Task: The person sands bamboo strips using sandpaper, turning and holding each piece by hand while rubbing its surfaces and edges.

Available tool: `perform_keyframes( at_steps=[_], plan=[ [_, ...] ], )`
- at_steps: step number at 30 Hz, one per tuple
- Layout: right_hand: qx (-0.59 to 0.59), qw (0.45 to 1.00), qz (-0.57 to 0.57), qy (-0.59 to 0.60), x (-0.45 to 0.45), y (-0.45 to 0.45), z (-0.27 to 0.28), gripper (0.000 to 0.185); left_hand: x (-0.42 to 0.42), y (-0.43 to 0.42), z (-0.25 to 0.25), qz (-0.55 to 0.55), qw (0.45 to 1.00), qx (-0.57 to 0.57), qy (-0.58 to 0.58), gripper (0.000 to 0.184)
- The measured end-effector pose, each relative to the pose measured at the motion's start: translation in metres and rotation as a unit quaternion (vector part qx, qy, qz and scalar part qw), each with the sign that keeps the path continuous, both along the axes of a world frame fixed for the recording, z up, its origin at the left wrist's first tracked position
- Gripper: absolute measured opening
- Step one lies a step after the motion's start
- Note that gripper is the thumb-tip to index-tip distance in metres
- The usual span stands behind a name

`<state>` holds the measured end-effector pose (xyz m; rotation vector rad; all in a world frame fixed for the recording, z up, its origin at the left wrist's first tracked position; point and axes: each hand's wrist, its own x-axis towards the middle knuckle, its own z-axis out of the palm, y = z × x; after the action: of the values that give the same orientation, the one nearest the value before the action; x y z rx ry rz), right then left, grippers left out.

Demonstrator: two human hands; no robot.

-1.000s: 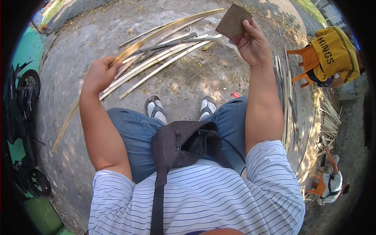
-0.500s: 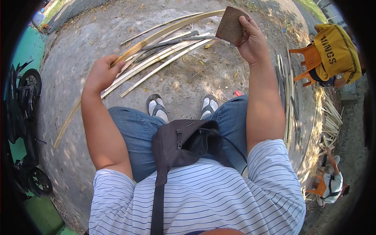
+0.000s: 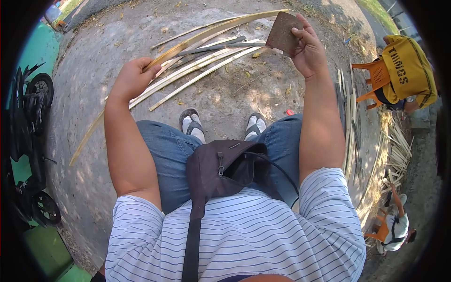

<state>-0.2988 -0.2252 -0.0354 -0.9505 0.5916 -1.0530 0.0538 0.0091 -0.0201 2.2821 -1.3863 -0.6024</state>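
Pinched in my left hand is a long, curved pale strip, which runs up to the right and also trails down to the left behind my forearm. My right hand grips a flat, square brown piece with the thumb on its face. The strip's far end reaches the upper edge of the brown piece; whether they touch I cannot tell. Beneath the held strip, several pale strips and dark ones lie on the ground.
More strips lie right of my right arm. At the right, a person in yellow sits on an orange chair; another person sits lower down. A black motorcycle stands at the left. A black bag rests on my lap.
My left hand has moved slightly up and right with the strip. The brown piece in my right hand has shifted a little right and down. The whole view has shifted slightly.
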Motion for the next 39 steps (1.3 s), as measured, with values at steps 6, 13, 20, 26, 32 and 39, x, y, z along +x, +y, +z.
perform_keyframes(
  at_steps=[6, 13, 20, 26, 32, 39],
  plan=[
    [-0.015, 1.0, 0.019, -0.009, -0.003, -0.003, -0.002, 0.054, -0.001, -0.001, -0.007, -0.008, 0.999, -0.039, 0.02, 0.03],
    [-0.026, 0.999, 0.038, -0.018, -0.004, -0.017, -0.014, 0.054, 0.004, -0.002, -0.009, -0.025, 0.999, -0.02, 0.005, 0.03],
    [-0.05, 0.997, 0.063, -0.019, -0.009, -0.033, -0.031, 0.057, 0.003, -0.003, -0.01, -0.019, 0.998, -0.03, 0.05, 0.027],
    [-0.056, 0.997, 0.06, -0.001, -0.008, -0.025, -0.025, 0.062, 0.007, -0.003, -0.013, -0.042, 0.998, -0.033, 0.04, 0.026],
    [0.001, 1.0, 0.003, -0.01, 0.001, -0.005, -0.001, 0.058, 0.005, -0.004, -0.013, -0.024, 0.998, -0.027, 0.057, 0.026],
    [0.011, 1.0, -0.001, 0.019, 0.006, 0.0, 0.009, 0.068, 0.003, -0.004, -0.013, -0.037, 0.997, -0.037, 0.055, 0.026]
  ],
)
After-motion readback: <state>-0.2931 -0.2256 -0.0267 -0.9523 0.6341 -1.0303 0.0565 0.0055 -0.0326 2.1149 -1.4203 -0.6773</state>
